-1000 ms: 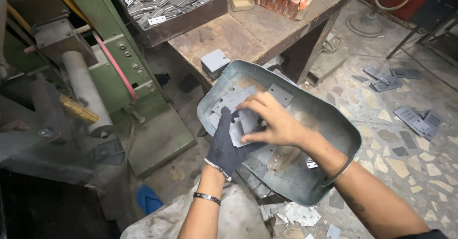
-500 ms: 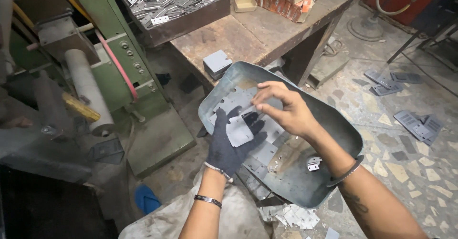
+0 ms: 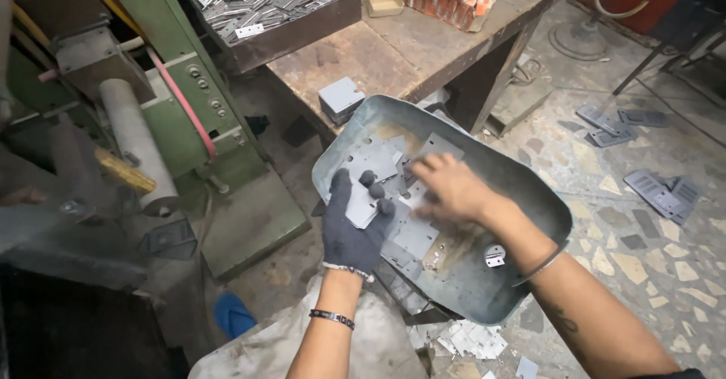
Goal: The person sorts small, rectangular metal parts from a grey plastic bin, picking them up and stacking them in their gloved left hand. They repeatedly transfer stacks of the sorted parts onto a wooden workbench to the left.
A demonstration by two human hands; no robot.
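Your gloved left hand (image 3: 355, 228) has its grip closed on a flat grey metal plate (image 3: 361, 207), held just over the near-left part of the dented metal tray (image 3: 522, 198). Your bare right hand (image 3: 446, 188) lies among the loose plates (image 3: 414, 235) in the tray, blurred, so its grip can't be told. The wooden bench (image 3: 408, 50) stands just behind the tray.

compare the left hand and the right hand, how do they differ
The left hand wears a dark glove; the right hand is bare. The left hand holds a grey metal plate; the right hand, blurred, reaches among loose plates. Both are over the metal tray.
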